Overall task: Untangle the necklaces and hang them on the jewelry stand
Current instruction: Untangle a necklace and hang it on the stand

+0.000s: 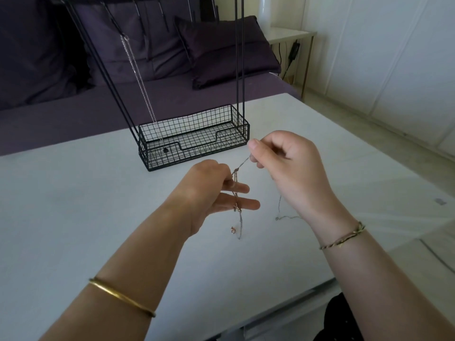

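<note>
Here, left hand (pixel 209 190), right hand (pixel 288 163), one tangle (pixel 235 171) — one necklace (pixel 142 87) on stand (pixel 197 157).

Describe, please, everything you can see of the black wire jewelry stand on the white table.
The black metal wire jewelry stand stands upright on the white table. Its base is a rectangular grid basket with a notched front; thin rods rise from both ends to a top bar of hooks, partly cut off by the frame. One thin silver chain hangs from a left hook, its dark round pendant down in the basket.
</note>
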Demonstrator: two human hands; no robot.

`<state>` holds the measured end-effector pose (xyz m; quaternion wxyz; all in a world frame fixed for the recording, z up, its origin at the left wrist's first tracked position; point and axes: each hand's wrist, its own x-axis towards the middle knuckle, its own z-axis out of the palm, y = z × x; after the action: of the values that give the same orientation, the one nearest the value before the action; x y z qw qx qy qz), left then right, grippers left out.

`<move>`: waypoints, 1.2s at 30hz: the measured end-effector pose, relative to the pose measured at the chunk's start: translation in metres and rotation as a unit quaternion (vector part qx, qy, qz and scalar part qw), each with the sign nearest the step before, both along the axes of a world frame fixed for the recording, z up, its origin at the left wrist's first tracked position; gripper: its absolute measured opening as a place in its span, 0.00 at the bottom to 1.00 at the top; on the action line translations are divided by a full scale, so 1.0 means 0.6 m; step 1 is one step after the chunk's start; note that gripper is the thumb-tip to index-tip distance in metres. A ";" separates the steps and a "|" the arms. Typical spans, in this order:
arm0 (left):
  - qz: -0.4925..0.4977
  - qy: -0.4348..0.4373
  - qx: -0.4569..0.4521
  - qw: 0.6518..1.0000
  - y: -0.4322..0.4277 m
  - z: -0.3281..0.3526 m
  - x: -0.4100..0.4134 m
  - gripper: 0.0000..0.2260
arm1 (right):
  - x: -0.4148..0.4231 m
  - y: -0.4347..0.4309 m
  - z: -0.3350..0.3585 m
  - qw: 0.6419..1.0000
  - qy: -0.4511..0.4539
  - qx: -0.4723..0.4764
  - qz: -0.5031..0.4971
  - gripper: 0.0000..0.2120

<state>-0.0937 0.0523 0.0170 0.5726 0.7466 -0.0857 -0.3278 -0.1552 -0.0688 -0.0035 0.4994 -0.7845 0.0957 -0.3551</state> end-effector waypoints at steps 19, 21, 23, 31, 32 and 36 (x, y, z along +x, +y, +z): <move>0.054 0.058 -0.013 0.997 0.003 -0.017 0.015 0.07 | 0.015 0.005 -0.003 0.998 -0.048 0.018 -0.031 0.13; 0.053 0.063 -0.022 0.996 0.004 -0.016 0.014 0.07 | 0.015 0.005 -0.005 0.999 -0.035 0.023 -0.028 0.14; 0.051 0.055 -0.019 0.997 0.005 -0.015 0.014 0.08 | 0.016 0.007 -0.008 0.999 -0.020 0.015 -0.032 0.15; 0.057 0.027 -0.009 0.998 0.005 -0.011 0.012 0.05 | 0.020 0.010 -0.004 0.999 0.010 0.028 -0.032 0.15; 0.058 0.023 -0.007 0.998 0.005 -0.010 0.011 0.05 | 0.020 0.011 -0.006 0.999 0.024 0.014 -0.028 0.15; 0.058 0.017 0.003 0.998 0.005 -0.008 0.009 0.05 | 0.017 0.009 -0.007 0.998 0.053 0.045 -0.005 0.15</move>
<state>-0.0880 0.0552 0.0119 0.5895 0.7466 -0.0313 -0.3067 -0.1447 -0.0632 -0.0076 0.5266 -0.7785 0.1412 -0.3111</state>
